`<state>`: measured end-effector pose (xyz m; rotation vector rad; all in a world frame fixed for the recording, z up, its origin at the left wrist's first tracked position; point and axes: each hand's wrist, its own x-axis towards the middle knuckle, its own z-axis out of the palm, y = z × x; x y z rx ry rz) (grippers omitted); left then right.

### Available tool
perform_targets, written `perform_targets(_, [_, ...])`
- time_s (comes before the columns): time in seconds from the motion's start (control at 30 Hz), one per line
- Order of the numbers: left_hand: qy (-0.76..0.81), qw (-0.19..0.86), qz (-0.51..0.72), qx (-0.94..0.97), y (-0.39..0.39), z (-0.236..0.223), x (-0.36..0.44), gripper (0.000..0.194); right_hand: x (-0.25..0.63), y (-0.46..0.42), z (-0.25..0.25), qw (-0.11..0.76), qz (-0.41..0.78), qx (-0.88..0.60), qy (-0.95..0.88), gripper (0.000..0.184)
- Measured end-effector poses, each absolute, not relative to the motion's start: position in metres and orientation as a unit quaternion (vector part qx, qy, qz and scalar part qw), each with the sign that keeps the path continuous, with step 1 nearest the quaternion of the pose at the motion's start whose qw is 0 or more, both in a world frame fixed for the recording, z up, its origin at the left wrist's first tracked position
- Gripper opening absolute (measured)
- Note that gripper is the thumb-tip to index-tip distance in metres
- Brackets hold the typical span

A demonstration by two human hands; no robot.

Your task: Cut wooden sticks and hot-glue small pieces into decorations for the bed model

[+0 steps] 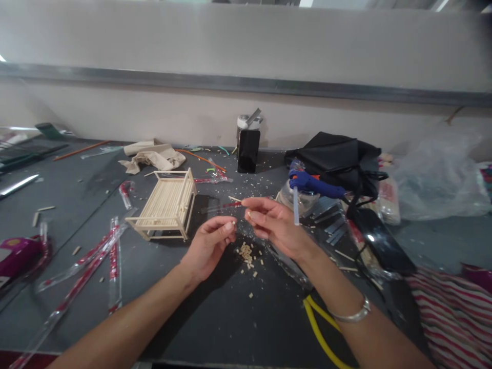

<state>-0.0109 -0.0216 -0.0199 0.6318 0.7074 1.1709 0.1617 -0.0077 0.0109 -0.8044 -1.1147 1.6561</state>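
My left hand is closed in a pinch, with a tiny pale bit showing at the fingertips; its kind is too small to make out. Facing it, my right hand is closed on a thin wooden stick that juts out leftward between the fingers. Another small pale bit shows by the right thumb. Under both hands lies a little heap of short cut wooden pieces on the dark table. Left of my hands stands a miniature bed-like frame built from pale sticks.
A blue glue gun rests on a clear jar at the right, before a black bag. A phone leans upright at the back. Yellow handles lie in front. Red-and-clear plastic wrappers spread leftward.
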Motion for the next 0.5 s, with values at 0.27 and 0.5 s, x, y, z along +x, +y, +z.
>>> perform_targets(0.27, [0.317, 0.728, 0.530, 0.299, -0.0217, -0.0209, -0.0117, 0.021, 0.1629, -0.0061, 0.0064, 0.474, 0.685, -0.337, -0.438, 0.013])
perform_targets(0.5, [0.310, 0.729, 0.532, 0.299, -0.0213, -0.0205, -0.0126, 0.019, 0.1667, -0.0026, 0.0032, 0.463, 0.678, -0.358, -0.445, 0.013])
